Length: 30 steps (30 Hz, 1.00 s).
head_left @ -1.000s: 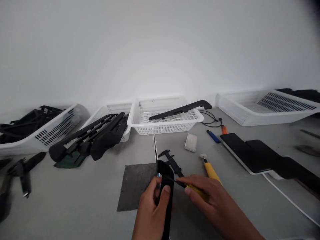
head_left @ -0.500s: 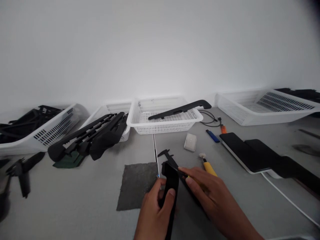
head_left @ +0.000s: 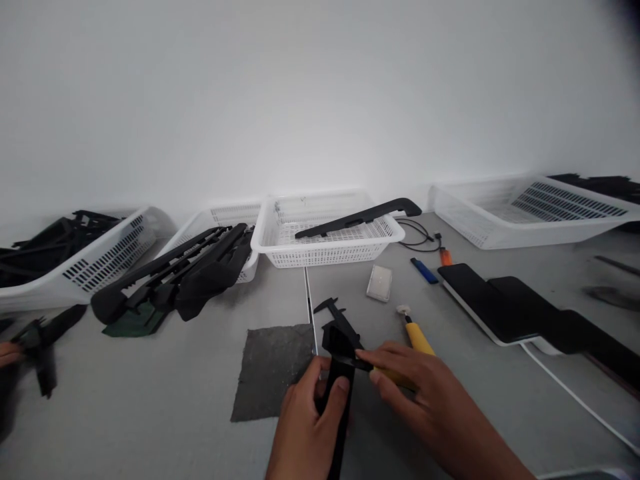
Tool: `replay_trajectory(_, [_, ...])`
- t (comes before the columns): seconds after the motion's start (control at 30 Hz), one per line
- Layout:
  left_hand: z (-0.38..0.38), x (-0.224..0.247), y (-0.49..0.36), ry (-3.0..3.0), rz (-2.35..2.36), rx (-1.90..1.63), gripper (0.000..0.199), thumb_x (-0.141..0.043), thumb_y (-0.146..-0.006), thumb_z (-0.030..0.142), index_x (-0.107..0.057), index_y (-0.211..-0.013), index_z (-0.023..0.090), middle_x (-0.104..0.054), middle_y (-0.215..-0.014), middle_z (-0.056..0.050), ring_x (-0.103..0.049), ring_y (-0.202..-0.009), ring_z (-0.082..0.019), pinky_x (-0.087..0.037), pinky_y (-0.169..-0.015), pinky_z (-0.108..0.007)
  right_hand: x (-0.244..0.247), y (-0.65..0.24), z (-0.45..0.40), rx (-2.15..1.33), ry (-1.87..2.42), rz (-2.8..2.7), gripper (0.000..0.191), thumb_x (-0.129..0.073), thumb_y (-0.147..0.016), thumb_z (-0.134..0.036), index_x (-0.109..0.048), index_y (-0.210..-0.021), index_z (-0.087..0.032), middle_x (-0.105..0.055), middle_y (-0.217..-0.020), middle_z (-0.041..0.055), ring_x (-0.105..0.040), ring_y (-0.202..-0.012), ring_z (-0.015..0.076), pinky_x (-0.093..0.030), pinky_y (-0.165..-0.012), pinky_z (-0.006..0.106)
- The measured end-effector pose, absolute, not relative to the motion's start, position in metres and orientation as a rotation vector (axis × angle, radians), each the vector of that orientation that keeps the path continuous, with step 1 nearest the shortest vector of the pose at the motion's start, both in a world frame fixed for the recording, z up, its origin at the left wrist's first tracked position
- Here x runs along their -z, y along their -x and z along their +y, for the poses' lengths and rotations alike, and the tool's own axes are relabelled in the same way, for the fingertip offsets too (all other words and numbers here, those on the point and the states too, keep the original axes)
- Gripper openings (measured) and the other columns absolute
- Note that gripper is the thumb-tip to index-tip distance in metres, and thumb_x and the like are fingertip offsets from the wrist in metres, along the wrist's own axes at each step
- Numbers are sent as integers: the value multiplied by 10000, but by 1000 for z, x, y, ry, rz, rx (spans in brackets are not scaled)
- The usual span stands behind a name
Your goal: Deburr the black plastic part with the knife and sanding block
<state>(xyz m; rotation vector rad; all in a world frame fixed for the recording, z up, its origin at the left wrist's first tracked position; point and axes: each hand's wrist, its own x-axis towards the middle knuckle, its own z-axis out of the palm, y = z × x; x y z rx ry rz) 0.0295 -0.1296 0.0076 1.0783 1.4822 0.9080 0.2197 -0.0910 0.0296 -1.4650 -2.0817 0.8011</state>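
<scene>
My left hand (head_left: pixel 311 420) is closed around a long black plastic part (head_left: pixel 336 400), held upright at the front of the table. In my right hand (head_left: pixel 425 393) is a yellow-handled knife (head_left: pixel 395 377), whose blade lies across the part's upper end and appears to touch it. Just behind the part a dark caliper (head_left: pixel 346 327) lies on the table, partly covered by the part and my right hand. A grey square of sandpaper-like sheet (head_left: pixel 273 373) lies left of my left hand. Another yellow-handled tool (head_left: pixel 419 337) with a round pale tip rests beyond my right hand.
A white basket (head_left: pixel 325 255) at the back carries one black part (head_left: pixel 360 219). Further baskets (head_left: pixel 117 257) with black parts stand left. Blue knife (head_left: pixel 424 271), small clear box (head_left: pixel 379 283) and black phone-like slabs (head_left: pixel 490 303) lie right. Another person's hand (head_left: pixel 9 353) shows far left.
The knife blade has come down and across the upper end of the black part, and my right hand has shifted slightly down. Another person's hand has come into view at far left.
</scene>
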Motion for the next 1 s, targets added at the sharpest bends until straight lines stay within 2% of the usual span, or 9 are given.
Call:
replay_trajectory(0.17, [-131, -4, -32, -1100, 1541, -902, 313, -620, -916, 542, -691, -916, 237, -716, -655, -30, -670, -635, -245, -445, -594, -285, -32, -223, -91, -752, 1519, -2084, 332, -601, -921, -409, -809, -1172, -350, -800, -1157, 65, -746, -1107, 322, -610, -957, 477])
replay_trajectory(0.27, [-133, -4, -33, -1147, 1565, -850, 284, -621, -917, 522, -673, -898, 244, -736, -696, -41, -692, -694, -260, -443, -618, -289, -32, -226, -90, -764, 1523, -2112, 342, -578, -935, -391, -802, -1187, -341, -806, -1128, 56, -755, -1074, 300, -614, -919, 439])
replay_trajectory(0.4, [-134, -3, -32, -1217, 1600, -748, 254, -592, -928, 492, -659, -952, 248, -779, -824, -59, -717, -770, -266, -470, -678, -304, -33, -230, -90, -764, 1518, -2152, 364, -539, -931, -355, -811, -1168, -309, -812, -1107, 62, -772, -1016, 281, -621, -853, 389])
replay_trajectory(0.53, [-135, 1, -32, -1338, 1644, -641, 235, -542, -947, 468, -647, -982, 261, -781, -819, -43, -732, -817, -271, -475, -720, -309, -31, -233, -91, -734, 1568, -2144, 338, -562, -899, -365, -840, -1084, -312, -817, -1114, 71, -769, -1057, 311, -617, -901, 425])
replay_trajectory(0.67, [-136, 7, -29, -1397, 1659, -666, 223, -531, -951, 467, -633, -958, 269, -756, -771, -28, -717, -753, -264, -454, -681, -304, -27, -234, -91, -725, 1587, -2142, 335, -580, -900, -377, -833, -1115, -330, -816, -1133, 64, -758, -1095, 318, -601, -953, 451])
replay_trajectory(0.87, [-135, 18, -30, -1389, 1601, -769, 191, -578, -922, 467, -608, -902, 279, -717, -712, -6, -682, -676, -244, -416, -641, -296, -26, -230, -91, -722, 1482, -2136, 309, -590, -917, -334, -830, -1111, -323, -821, -1095, 47, -774, -1033, 267, -614, -884, 343])
replay_trajectory(1.0, [-133, 24, -31, -1255, 1443, -840, 279, -562, -940, 549, -582, -917, 272, -704, -664, 8, -673, -635, -222, -429, -628, -291, -27, -229, -85, -691, 1438, -2038, 297, -604, -912, -355, -830, -1103, -326, -822, -1093, 43, -770, -1054, 273, -615, -890, 351])
